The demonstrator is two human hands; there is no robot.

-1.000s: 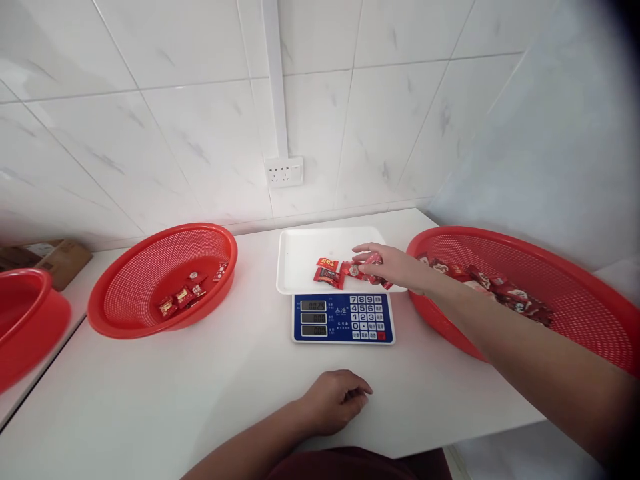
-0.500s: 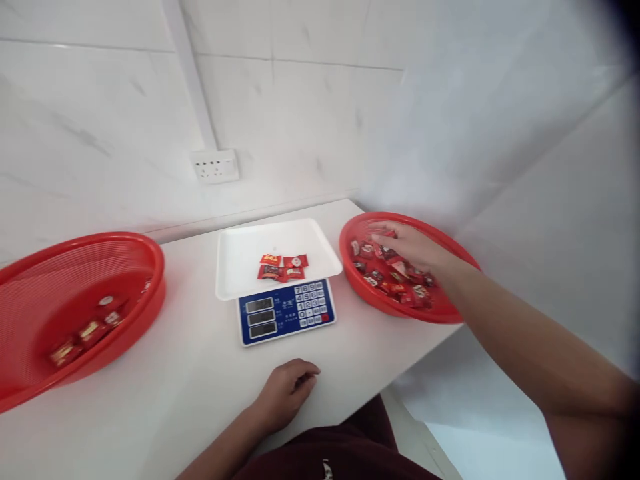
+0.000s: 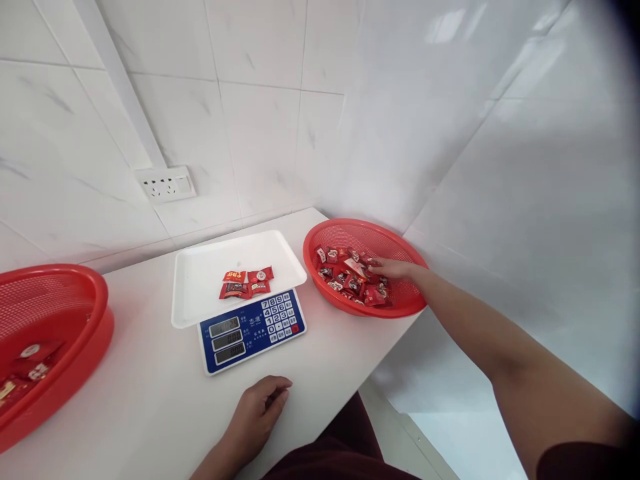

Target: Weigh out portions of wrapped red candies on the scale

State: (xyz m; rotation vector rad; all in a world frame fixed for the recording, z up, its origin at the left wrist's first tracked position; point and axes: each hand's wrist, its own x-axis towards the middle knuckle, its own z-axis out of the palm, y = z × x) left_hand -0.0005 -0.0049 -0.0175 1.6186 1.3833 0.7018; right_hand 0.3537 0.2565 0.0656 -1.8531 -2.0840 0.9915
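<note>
My right hand reaches into the right red basket, its fingers stretched out and touching the small wrapped candies there. Its fingertips are partly lost among the red wrappers; no candy shows clearly gripped. Loosely curled, my left hand rests on the white table in front of the scale, with nothing seen in its fingers. Several red-wrapped candies lie grouped on the white tray of the digital scale. The scale's blue panel has three displays and a keypad.
At the left stands a second red basket, cut off by the frame, with several red candies inside. White tiled wall with a socket rises behind the table. The table's right edge runs below the right basket.
The view has swung to the right, so everything sits further left in the picture. My right hand has moved lower among the candies in the right basket. My left hand stays curled on the table.
</note>
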